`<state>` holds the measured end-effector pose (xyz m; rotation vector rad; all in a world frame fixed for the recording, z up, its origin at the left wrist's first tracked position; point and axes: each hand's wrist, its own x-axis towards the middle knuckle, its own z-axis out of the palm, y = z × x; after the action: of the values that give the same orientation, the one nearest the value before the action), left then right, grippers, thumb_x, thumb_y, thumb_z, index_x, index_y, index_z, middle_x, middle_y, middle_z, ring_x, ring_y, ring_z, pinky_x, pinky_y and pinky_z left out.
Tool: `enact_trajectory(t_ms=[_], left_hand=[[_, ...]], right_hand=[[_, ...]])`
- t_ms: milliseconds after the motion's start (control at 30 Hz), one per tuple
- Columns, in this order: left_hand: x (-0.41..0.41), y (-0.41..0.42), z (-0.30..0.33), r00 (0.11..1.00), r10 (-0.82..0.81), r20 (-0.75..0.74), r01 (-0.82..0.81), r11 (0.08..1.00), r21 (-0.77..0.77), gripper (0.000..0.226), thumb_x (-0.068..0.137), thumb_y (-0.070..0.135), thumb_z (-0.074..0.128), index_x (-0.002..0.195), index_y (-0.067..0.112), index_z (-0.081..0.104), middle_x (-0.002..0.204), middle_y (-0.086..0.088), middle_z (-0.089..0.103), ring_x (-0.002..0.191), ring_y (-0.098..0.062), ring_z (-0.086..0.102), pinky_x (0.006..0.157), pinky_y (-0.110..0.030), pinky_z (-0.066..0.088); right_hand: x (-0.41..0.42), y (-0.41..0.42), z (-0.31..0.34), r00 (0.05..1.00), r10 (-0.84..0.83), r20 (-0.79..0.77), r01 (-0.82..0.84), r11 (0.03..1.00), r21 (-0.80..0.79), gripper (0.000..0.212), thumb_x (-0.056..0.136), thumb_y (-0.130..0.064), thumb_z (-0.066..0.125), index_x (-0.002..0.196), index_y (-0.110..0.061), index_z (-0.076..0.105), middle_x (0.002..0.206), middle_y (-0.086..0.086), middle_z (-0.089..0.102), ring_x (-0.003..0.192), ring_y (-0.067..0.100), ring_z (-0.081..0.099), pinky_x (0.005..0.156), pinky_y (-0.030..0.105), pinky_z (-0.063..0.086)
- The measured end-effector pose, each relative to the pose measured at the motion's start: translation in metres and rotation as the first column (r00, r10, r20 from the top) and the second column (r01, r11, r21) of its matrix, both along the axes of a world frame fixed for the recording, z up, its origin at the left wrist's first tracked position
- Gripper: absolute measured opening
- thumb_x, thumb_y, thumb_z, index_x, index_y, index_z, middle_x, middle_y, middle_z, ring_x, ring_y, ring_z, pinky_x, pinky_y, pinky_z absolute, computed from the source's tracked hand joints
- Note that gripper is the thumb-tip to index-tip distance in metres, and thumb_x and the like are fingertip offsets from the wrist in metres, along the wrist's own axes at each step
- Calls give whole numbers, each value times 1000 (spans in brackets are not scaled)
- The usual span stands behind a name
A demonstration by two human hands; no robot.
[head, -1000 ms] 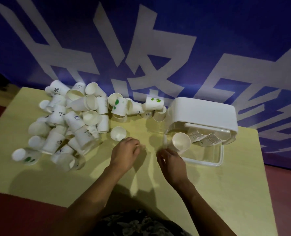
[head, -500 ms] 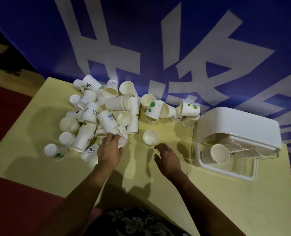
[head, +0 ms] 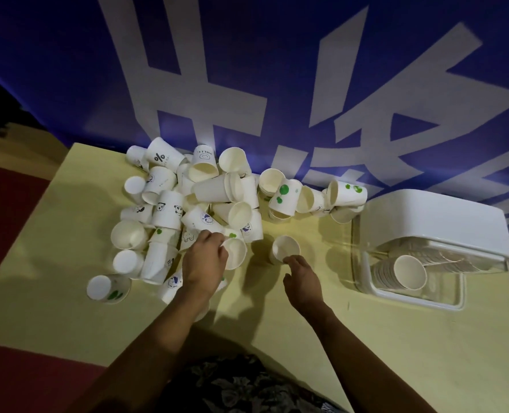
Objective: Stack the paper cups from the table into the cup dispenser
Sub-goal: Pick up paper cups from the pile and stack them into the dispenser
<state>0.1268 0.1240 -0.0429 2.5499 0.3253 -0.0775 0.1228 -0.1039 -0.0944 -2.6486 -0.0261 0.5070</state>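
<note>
A heap of white paper cups, some printed with green dots or pandas, covers the back left of the yellow table. My left hand grips a plain cup at the pile's front edge. One small cup stands alone upright; my right hand is just in front of it, fingers relaxed, fingertips at its base. The white cup dispenser sits at the right, and a row of nested cups lies on its side in the clear tray.
A blue banner with large white characters hangs right behind the table. Dark red floor shows to the left. Bare tabletop lies between the lone cup and the dispenser.
My left hand has closed round a cup at the pile's edge. My right hand has moved forward to the lone upright cup. The camera has swung left.
</note>
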Motion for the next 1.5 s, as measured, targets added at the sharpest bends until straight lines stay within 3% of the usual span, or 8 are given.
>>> enact_trajectory(t_ms=[267,533,800,933,1133,1367,1433,1500], left_hand=[[3,-15,19,993,59,104,-32,969,-244,9,83,7,62,78,10,69,67,-1,62,59,-20,58,60,-41,53],[12,-88,46,996,-22,88,58,900,-433,7,83,13,63,78,15,67,65,4,65,56,-19,64,60,-42,55],[15,-175,72,976,-159,151,211,865,-456,9,84,11,63,79,12,71,67,3,65,55,-20,65,60,-43,56],[9,-207,83,988,-119,103,156,834,-529,9,83,10,62,79,13,69,66,3,64,56,-24,66,59,-44,56],[-1,-241,90,998,-17,63,47,859,-509,10,85,8,63,82,15,69,65,5,62,47,-17,65,52,-23,49],[-11,-271,94,995,73,63,-31,865,-501,11,85,6,63,80,14,69,64,1,61,44,-16,63,51,-26,53],[-13,-280,97,994,91,59,-49,863,-502,10,85,6,63,81,12,70,65,0,61,44,-15,63,50,-25,52],[-14,-289,97,993,97,63,-53,865,-499,10,85,7,63,81,13,70,64,2,61,44,-17,63,52,-26,53]], right_hand=[[-14,-14,26,944,-198,264,158,973,166,8,90,-11,62,91,-15,70,96,-1,66,79,22,62,61,29,47],[-33,-77,86,837,-320,444,222,940,258,11,94,-14,61,100,-15,70,98,-3,68,85,17,62,68,31,52],[-49,-167,120,737,-311,600,286,948,140,15,92,-13,64,105,-16,71,104,-2,68,91,24,61,70,27,47],[-53,-203,121,746,-269,609,262,959,103,12,91,-14,65,102,-18,71,98,-5,67,88,22,59,65,27,46],[-43,-238,100,830,-191,525,178,981,76,12,94,-15,61,100,-17,71,98,-3,67,86,20,57,61,28,47],[-25,-264,58,913,52,404,-9,994,-109,16,88,-7,58,77,-15,67,76,2,63,68,25,51,52,31,43],[-23,-268,50,923,96,372,-50,990,-133,16,88,-10,59,78,-17,69,77,2,65,61,22,44,52,28,36],[-21,-270,47,931,85,356,-57,995,-87,13,90,-14,60,87,-18,71,84,2,68,62,24,49,53,30,42]])
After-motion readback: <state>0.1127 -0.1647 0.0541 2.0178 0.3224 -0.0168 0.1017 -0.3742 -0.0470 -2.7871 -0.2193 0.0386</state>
